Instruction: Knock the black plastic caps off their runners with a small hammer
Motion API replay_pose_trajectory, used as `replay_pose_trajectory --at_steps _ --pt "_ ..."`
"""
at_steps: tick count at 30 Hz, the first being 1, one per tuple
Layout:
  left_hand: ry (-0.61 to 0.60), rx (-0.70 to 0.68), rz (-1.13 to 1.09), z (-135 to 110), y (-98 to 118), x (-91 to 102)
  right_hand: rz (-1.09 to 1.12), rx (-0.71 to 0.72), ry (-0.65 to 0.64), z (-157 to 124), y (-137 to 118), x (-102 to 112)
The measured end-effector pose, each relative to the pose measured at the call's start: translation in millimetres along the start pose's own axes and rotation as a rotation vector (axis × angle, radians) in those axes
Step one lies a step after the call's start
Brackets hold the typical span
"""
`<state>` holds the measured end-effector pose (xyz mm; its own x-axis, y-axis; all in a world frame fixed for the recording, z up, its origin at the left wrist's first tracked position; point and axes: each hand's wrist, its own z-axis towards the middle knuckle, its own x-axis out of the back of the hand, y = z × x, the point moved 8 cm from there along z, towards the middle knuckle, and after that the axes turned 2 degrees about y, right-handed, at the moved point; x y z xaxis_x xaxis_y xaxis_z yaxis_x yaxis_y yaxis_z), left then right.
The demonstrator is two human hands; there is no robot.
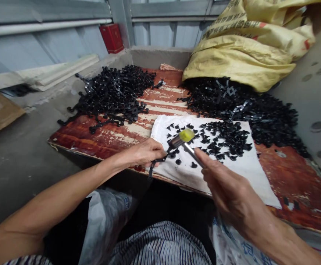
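My left hand point(145, 152) is closed on a black plastic strip of joined parts point(160, 161) at the near edge of a white cloth point(248, 165). My right hand point(226, 187) grips a small metal tool point(186, 145) with a yellow-green tip point(187, 135); the tool's head meets the strip just right of my left fingers. Several small loose black plastic pieces point(226, 138) lie scattered on the cloth beyond the tool.
The cloth lies on a worn red wooden board point(107, 134). A heap of black strips point(113, 92) is at back left, a larger black pile point(262, 114) spills from a yellow sack point(248, 44) at back right. A red box point(111, 37) stands by the wall. Bags point(105, 217) sit at my knees.
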<state>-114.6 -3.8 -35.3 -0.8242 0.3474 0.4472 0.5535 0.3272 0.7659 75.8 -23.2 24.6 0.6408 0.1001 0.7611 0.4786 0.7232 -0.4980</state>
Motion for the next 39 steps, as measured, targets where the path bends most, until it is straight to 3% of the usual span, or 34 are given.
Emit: replay_pose_trajectory --at_steps 3,6,9,13,16,18,19,23,26,29,35,39 --pt "-0.134 -0.13 0.025 -12 14 -16.7 0.234 -0.215 0.089 4 9 15" --pt "-0.24 -0.258 0.065 -25 30 -36.3 0.441 -0.417 0.014 2 20 3" --pt "-0.264 -0.321 0.138 -33 42 -51.2 0.602 -0.454 -0.088 -1 20 -20" --pt "-0.168 -0.397 0.266 -41 48 -54.9 0.692 -0.412 -0.119 -5 17 -36" --pt "0.078 -0.338 0.122 -43 36 -34.3 0.788 -0.501 -0.072 -9 23 -36" --pt "0.228 -0.258 -0.152 -44 21 -19.2 0.874 -0.613 -0.042 -12 28 -38" --pt "0.249 -0.207 -0.315 -44 13 -17.1 0.913 -0.662 -0.028 -13 31 -39" --pt "0.02 0.004 -0.772 -37 -1 -42.6 0.985 -0.725 -0.018 -12 28 -48" --pt "-0.086 0.038 -0.798 -33 5 -53.8 0.981 -0.713 -0.09 -9 19 -57" --pt "-0.024 0.049 -0.783 -26 6 -45.4 0.901 -0.66 -0.098 -7 15 -52" --pt "0.122 0.089 -0.754 -10 -5 -19.7 0.62 -0.649 0.156 -27 44 -12" --pt "0.126 0.144 -0.735 -3 -9 -18.4 0.604 -0.714 0.237 -49 67 -5"
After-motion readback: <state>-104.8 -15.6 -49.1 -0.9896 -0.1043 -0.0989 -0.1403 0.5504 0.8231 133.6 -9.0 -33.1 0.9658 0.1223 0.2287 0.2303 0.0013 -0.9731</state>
